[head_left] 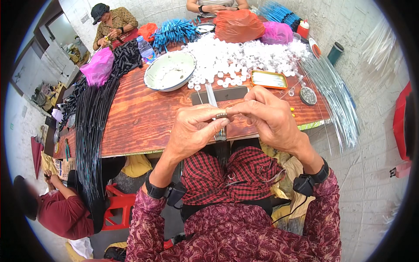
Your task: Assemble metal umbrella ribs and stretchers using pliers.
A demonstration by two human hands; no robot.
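My left hand (194, 127) is closed, pinching a small dark, ribbed piece (221, 115) between thumb and forefinger. Right beside it, my right hand (273, 117) has its thumb and forefinger pressed together near the left fingertips; what they hold is too small to make out. Beneath both hands runs a narrow bundle of thin silvery rods (211, 95), from the tabletop down over the near edge toward my lap. A flat dark bar (235, 93) lies crosswise on the table just beyond my hands.
White plastic caps (248, 56) are heaped beyond an enamel bowl (169, 72), an orange-rimmed tray (269, 80) and a small round dish (308, 96). Long wires overhang at right (334, 102), black rods at left (97, 126). Other people sit around the wooden table (131, 118).
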